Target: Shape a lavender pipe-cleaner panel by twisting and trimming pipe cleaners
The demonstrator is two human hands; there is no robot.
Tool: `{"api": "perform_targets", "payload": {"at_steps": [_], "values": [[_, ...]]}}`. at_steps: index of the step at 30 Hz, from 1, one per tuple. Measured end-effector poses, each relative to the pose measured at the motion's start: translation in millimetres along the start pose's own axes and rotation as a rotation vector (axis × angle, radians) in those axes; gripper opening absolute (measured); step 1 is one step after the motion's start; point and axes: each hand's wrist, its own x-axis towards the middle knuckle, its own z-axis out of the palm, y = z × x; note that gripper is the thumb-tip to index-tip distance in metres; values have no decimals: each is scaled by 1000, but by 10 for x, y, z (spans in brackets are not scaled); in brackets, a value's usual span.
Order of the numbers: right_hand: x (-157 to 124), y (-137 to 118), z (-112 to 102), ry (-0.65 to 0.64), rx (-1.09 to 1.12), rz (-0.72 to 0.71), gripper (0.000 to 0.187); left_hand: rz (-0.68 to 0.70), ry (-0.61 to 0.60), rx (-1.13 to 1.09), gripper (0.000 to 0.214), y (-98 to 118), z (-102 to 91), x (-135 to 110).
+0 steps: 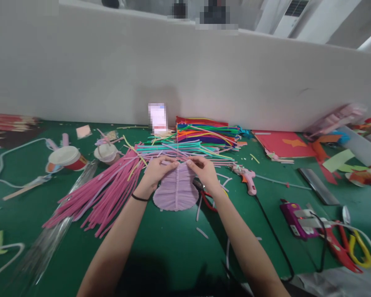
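Observation:
A lilac leaf-shaped piece (pixel 185 192), built from rows of pipe cleaners with a rib down its middle, is held upright in front of me. My left hand (pixel 154 173) pinches its upper left edge between thumb and fingers. On the upper right edge, my right hand (pixel 204 172) has a similar pinch, close to the rib. Pliers with red handles (pixel 208 202) lie partly behind my right wrist. A fan of pink pipe cleaners (pixel 103 198) spreads beside my left forearm. Beyond my hands are bundles of coloured pipe cleaners (pixel 204 134).
A pink glue gun (pixel 250 181) with a black cord lies to the right. Past it are a purple box with plugs (pixel 297 220) and yellow-handled scissors (pixel 360 249). Lidded cup (pixel 68 158) and phone (pixel 158 119) stand left and back, before a white partition (pixel 185 70).

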Motion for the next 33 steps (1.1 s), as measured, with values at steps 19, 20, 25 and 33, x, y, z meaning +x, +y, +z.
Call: {"api": "perform_targets", "payload": {"at_steps": [19, 20, 25, 33], "values": [[-273, -408, -171, -20, -422, -685, 37, -311, -244, -781, 55, 360, -226, -144], [-304, -377, -159, -62, -444, -705, 41, -318, -260, -799, 47, 358, -200, -146], [-484, -171, -104, -137, -533, -728, 58, -205, -155, -722, 37, 326, -61, -174], [-919, -39, 117, 192, -334, -355, 64, -131, 22, -869, 32, 474, -14, -261]]}}
